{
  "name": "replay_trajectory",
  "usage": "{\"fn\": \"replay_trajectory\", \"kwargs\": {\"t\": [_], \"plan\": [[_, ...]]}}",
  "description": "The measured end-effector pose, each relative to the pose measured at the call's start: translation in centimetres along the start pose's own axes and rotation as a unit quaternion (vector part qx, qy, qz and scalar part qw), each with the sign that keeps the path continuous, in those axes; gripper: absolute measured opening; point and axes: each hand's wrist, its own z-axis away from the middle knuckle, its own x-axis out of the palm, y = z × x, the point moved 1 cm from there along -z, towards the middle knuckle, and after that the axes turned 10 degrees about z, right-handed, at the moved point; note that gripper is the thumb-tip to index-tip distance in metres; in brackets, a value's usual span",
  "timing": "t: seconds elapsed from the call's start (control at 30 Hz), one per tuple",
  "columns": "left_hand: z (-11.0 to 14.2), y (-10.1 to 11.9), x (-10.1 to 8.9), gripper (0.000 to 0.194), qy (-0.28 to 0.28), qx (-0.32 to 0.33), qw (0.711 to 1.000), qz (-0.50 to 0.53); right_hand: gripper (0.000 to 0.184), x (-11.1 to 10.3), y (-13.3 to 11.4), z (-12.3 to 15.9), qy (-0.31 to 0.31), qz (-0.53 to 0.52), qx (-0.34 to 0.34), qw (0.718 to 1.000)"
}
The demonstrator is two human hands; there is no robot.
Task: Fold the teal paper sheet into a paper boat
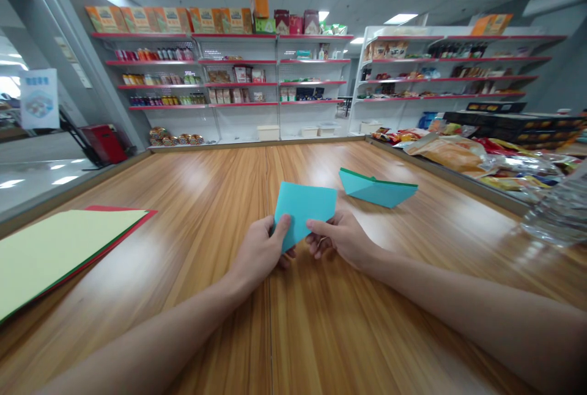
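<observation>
A folded piece of light-blue paper (pixel 306 204) is held up just above the table, tilted toward me. My left hand (pixel 262 245) grips its left edge, thumb on the front face and fingers behind. On the lower right side, my right hand (pixel 343 237) pinches the same paper, its thumb lying across the front. Beyond my right hand, a folded paper boat (pixel 378 190), blue with a green upper edge, rests on the table. The back of the held paper is hidden.
A wooden table (pixel 202 199) spreads in front of me. Yellow, green and red paper sheets (pixel 68 248) lie stacked at the left. Clear plastic (pixel 559 211) stands at the right edge, near packaged snacks (pixel 458 153). Stocked shelves (pixel 238 83) line the back.
</observation>
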Motion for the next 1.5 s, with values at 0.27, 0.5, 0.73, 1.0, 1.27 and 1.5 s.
{"fn": "replay_trajectory", "kwargs": {"t": [0.27, 0.5, 0.73, 1.0, 1.27, 1.5], "plan": [[-0.1, 0.5, 0.4, 0.052, 0.1, 0.065, 0.991, -0.053, 0.047, 2.2, -0.8, 1.2, -0.012, 0.08, -0.018, 0.997], [0.4, 0.6, 0.7, 0.056, 0.114, 0.023, 0.991, -0.066, 0.047, 2.5, -1.7, 1.8, -0.026, 0.06, -0.052, 0.996], [0.8, 0.8, 1.2, 0.055, 0.121, 0.07, 0.983, -0.119, 0.039, 3.9, -0.8, 2.6, -0.067, 0.107, 0.04, 0.991], [0.8, 0.6, 1.7, 0.057, 0.059, -0.019, 0.998, 0.005, 0.046, 3.5, -0.7, 2.6, -0.081, 0.071, 0.051, 0.993], [0.8, 0.6, 1.5, 0.054, 0.107, 0.054, 0.991, -0.065, 0.034, 4.2, -1.3, 2.6, -0.115, 0.141, 0.078, 0.98], [0.8, 1.9, 1.9, 0.057, 0.148, 0.004, 0.989, 0.007, 0.035, 4.5, -1.9, 3.5, -0.254, 0.114, 0.116, 0.953]]}}
